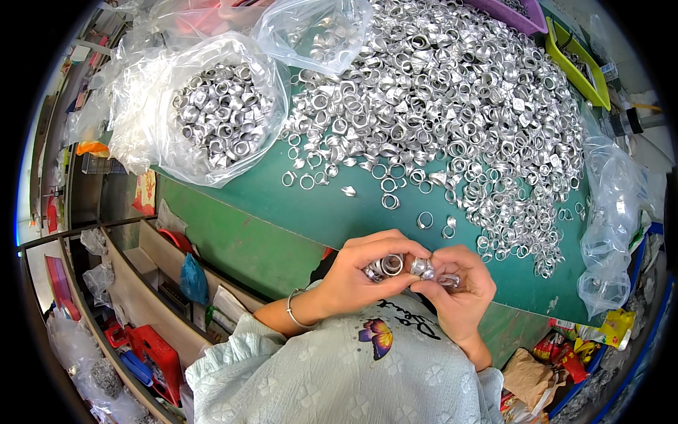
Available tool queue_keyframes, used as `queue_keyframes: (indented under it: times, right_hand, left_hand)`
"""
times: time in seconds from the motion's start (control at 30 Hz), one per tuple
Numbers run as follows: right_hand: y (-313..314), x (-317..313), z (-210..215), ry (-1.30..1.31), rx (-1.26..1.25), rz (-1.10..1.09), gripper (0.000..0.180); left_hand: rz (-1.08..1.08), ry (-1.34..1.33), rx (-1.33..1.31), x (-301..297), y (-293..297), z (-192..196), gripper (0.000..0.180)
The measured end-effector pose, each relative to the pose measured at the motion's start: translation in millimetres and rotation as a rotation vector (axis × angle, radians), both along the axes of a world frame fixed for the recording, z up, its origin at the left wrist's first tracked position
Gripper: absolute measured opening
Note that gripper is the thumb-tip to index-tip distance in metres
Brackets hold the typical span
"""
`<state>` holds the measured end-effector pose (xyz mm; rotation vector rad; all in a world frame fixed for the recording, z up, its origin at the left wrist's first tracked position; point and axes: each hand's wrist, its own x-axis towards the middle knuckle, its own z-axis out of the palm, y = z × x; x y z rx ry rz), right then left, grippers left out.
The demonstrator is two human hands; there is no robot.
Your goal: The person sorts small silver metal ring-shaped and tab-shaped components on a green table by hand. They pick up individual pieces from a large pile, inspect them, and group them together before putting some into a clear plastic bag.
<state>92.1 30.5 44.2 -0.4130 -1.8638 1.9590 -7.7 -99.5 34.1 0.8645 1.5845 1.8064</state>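
Both of my hands meet in front of my body, just off the near edge of the green table. My left hand (367, 263) is curled around several silver rings (392, 265). Fingertips of my right hand (462, 286) close on another silver ring (422, 268), which sits between the two hands. More rings (449, 280) show inside the curl of my right fingers. Beyond my hands, a big heap of silver rings (452, 106) covers much of the table (282, 212). A few single rings (424, 220) lie apart at the near side of the heap.
A clear plastic bag (272, 152) full of rings stands open at the left. Behind it is another clear bag (311, 21) with rings. Purple (508, 15) and yellow-green (597, 81) baskets stand far right. Crumpled plastic (607, 240) hangs at the right edge; shelves (162, 272) stand at lower left.
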Motion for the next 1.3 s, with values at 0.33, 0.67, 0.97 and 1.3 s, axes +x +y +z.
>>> queue_keyframes:
  times: [0.33, 0.67, 0.97, 1.3]
  right_hand:
    - [-2, -9, 4, -0.067, -0.007, 0.01, 0.035]
    - [2, -10, 9, -0.133, 0.162, 0.054, 0.034]
    - [2, -13, -5, -0.097, -0.005, 0.065, 0.033]
    - [21, -27, -32, -0.163, 0.184, -0.138, 0.025]
  left_hand:
    - [-0.01, -0.221, -0.011, 1, 2, -10, 0.026]
    - [0.007, -0.278, 0.042, 1, 4, -17, 0.026]
    - [0.099, -0.484, -0.07, 1, 14, -18, 0.025]
    - [0.169, -0.453, -0.072, -3, 29, -32, 0.026]
